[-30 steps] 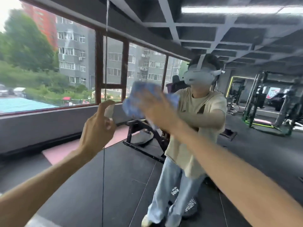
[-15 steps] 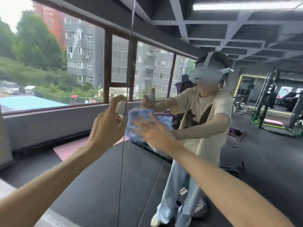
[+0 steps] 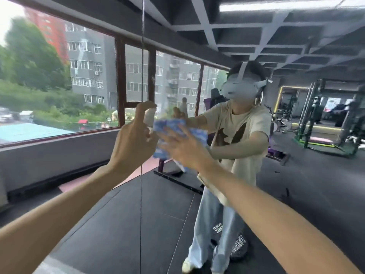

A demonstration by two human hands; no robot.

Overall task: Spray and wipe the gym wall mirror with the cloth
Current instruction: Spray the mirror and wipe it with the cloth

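Blue-and-white soft patterned cloth (image 3: 169, 124) is bunched into a pad and pressed flat on the large glass gym wall mirror (image 3: 296, 194), about chest height, just right of the vertical panel seam (image 3: 140, 194). My right grip (image 3: 183, 151) is released: fingers spread and straight, palm pushing the cloth onto the glass, nothing curled round it.

My left grip (image 3: 132, 143) is clenched round the small pale plastic spray bottle (image 3: 149, 116), forefinger hooked over the top. The bottle sits just left of the cloth, near touching it.

Handling, my judgement:
- Cloth: light, limp, no stiffness. It will fold or slip out under a flat palm if pressure drops. Best hold is the palm over the middle of the pad with fingers fanned to the edges.
- Bottle: light, smooth, looks slippery if wet. Hold round the body, one finger on the pump.
- Mirror: rigid, slick and breakable, so press evenly with no knocks.

Orientation:
- The cloth pad lies in the plane of the glass. Its long axis runs roughly left to right and it is wider than tall.
- The bottle stands upright with its long axis vertical. The nozzle is hidden under my finger, so I cannot tell its exact aim; probably toward the glass.
- The mirror is vertical and the seam runs straight up and down.
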